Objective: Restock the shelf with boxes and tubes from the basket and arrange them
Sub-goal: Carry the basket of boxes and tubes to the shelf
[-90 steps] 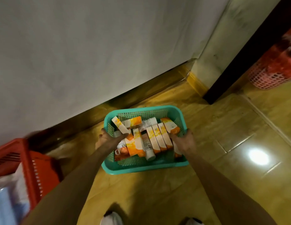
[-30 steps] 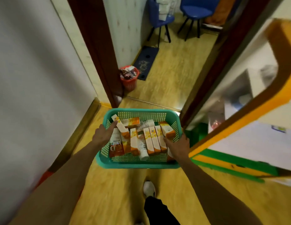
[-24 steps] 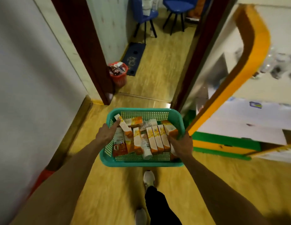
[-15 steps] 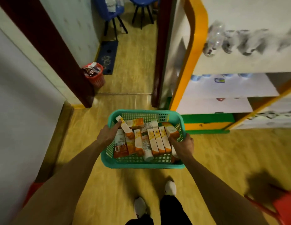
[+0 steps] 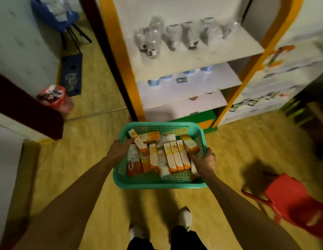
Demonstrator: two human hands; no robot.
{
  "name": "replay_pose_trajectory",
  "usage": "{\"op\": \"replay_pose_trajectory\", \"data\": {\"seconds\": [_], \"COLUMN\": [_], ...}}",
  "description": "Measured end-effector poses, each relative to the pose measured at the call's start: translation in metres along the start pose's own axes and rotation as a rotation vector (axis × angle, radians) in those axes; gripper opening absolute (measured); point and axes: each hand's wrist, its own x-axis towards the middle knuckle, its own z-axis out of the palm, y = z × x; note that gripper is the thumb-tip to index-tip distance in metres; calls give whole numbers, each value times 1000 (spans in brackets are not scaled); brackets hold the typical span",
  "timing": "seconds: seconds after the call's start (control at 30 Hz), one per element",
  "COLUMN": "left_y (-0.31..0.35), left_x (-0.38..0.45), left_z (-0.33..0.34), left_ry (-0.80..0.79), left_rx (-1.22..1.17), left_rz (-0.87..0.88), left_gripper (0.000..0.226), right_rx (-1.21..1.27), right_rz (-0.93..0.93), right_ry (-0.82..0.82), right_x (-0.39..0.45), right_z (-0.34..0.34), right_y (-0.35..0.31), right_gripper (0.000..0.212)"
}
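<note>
Presently, one teal basket (image 5: pixel 162 184) of perforated plastic is held above the wooden floor (image 5: pixel 95 141), just in front of the shelf (image 5: pixel 189 56). It is carried by its two short sides: the left hand (image 5: pixel 119 150) is curled over the left rim with the forefinger lying toward the boxes, and the right hand (image 5: pixel 204 162) is wrapped round the right rim, thumb inside.

Contents: orange-and-white boxes (image 5: pixel 176 156), most laid side by side, one (image 5: pixel 137 142) tilted across the far left corner; a wider box with a red lower half (image 5: pixel 133 164) against the left wall; a white tube (image 5: pixel 162 163) lying lengthwise between the boxes.

Handling, as judged: the load is taken to be light. The cartons are stiff but crushable at the corners and are best pinched across their narrow faces. The tube is likely soft and smooth, so it should be gripped round the body. The basket may flex if lifted by one side only.

Surroundings: an orange frame (image 5: pixel 115 56) borders the white shelves; blurred clear bottles (image 5: pixel 175 37) stand on the upper shelf, blue-capped items (image 5: pixel 189 72) below. A red waste bin (image 5: pixel 55 101) stands by the doorway, a red stool (image 5: pixel 290 202) to the right, and white shoes (image 5: pixel 185 218) below.
</note>
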Motion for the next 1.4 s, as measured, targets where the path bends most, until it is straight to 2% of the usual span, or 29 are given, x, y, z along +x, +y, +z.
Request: {"op": "replay_pose_trajectory", "data": {"seconds": [0.1,0.2,0.3,0.37,0.5,0.63,0.77,0.93,1.03,1.27,1.4], "left_y": [41,80,119,143,201,254,307,354,382,452,490], "left_x": [-3,-9,-12,-2,9,31,31,38,38,9,-12], "left_z": [46,85,119,140,181,223,257,294,319,419,469], "left_ry": [-54,-123,-172,-229,-357,-399,-479,-608,-608,-455,-440], "left_rx": [-16,-34,-29,-25,80,133,138,88,121,217,256], "left_rz": [12,89,121,153,122,136,163,163,124,142,158], "left_gripper": [86,47,50,43,61,70,51,67,72,40,19], "right_rx": [29,57,54,49,59,59,69,61,66,29,68], "right_rz": [13,52,100,130,192,270,311,320,327,272,249], "right_ry": [34,70,111,132,174,217,259,299,286,212,185], "right_x": [34,64,89,105,141,180,221,268,297,389,432], "right_z": [-42,-77,-107,-125,-154,-185,-219,-258,-281,-368,-419], "right_y": [19,39,52,61,78,86,90,97,106,137,156], "right_gripper": [89,93,90,87,87,83,82,77,80,84,85]}}
